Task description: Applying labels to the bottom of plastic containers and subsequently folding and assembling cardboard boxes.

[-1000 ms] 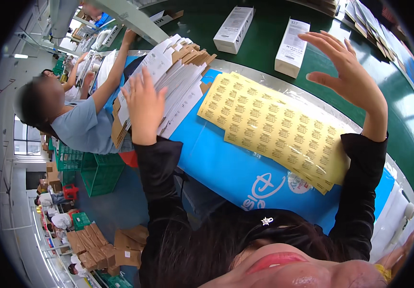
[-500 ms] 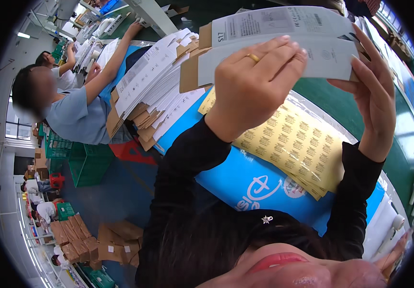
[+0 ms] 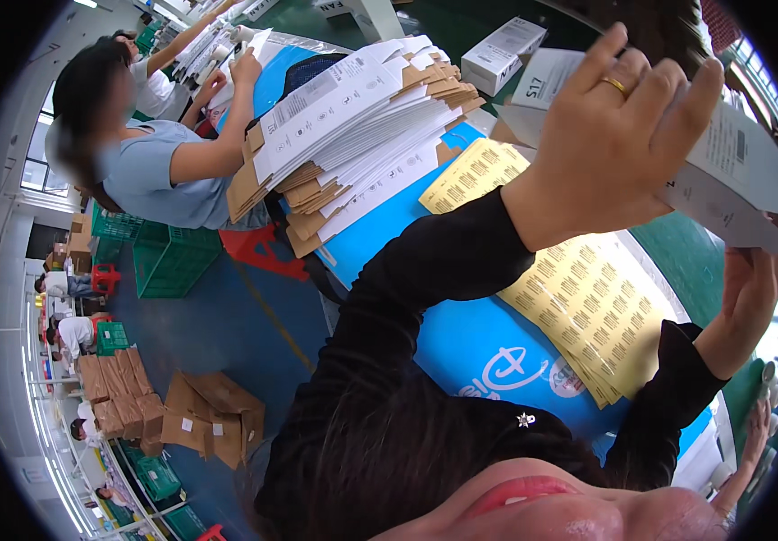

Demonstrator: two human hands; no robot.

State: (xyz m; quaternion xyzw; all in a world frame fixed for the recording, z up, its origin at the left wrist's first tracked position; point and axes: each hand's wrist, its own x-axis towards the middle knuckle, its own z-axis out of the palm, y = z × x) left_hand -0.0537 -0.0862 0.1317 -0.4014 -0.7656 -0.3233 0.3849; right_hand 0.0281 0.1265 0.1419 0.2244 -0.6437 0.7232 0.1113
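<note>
A white and grey carton (image 3: 736,144) is popped into a box shape, tilted at the upper right. My right hand (image 3: 750,293) grips its right end from below; the carton hides some of the fingers. In front of the carton is my left hand (image 3: 601,149), a ring on one finger, its fingers spread and pointing up. Whether its palm touches the carton is hidden. Below the hands, yellow sticker sheets (image 3: 587,298) lie overlapping on a blue mat (image 3: 448,338). To the left of them rests a fanned stack of flat white cartons (image 3: 353,117) with brown flaps.
A closed white box (image 3: 504,54) stands on the green table (image 3: 425,22) beyond the stack. At the left a co-worker in a light blue top (image 3: 159,171) handles a white piece. Green crates (image 3: 168,257), a red stool (image 3: 263,252) and brown cartons (image 3: 213,419) stand on the floor.
The carton has gone from flat to box-shaped and moved right. My left hand's fingers have spread; my right hand has moved down and right. The co-worker's arm has drawn back from the far side.
</note>
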